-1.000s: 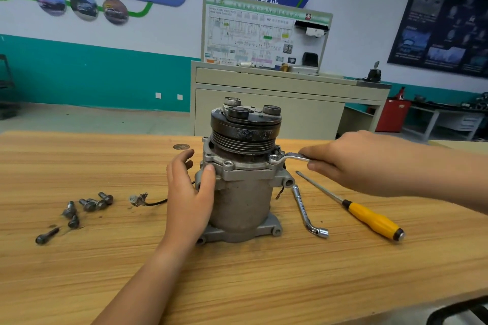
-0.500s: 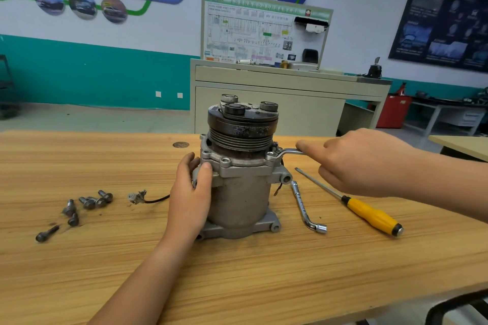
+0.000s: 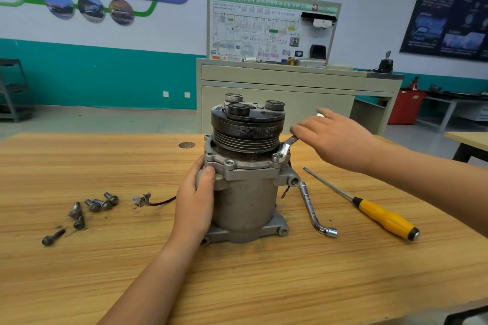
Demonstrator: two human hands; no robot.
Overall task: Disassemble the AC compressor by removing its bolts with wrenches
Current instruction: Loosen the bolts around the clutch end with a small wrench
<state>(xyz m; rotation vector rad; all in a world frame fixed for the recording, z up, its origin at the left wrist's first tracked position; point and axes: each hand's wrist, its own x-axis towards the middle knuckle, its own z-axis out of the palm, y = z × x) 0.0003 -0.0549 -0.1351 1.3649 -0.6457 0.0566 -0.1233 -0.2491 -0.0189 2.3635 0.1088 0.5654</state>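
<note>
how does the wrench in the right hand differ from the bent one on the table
The flat wrench is held by the right hand, its end on a compressor flange bolt; the bent socket wrench lies untouched on the table. The flat wrench has a flat shank; the bent socket wrench is a round bar with an elbow. The flat wrench is raised and slanted; the other lies flat. Both are silver metal.

We count one compressor [image 3: 245, 192], two hands, a left hand [image 3: 195, 200] and a right hand [image 3: 335, 137], two wrenches, one flat wrench [image 3: 286, 146] and one bent wrench [image 3: 314, 208], one yellow screwdriver [image 3: 383, 216], one little plug [image 3: 140, 200] on a wire, and six loose bolts [image 3: 93, 205] on the tabletop [image 3: 264, 285].
</note>
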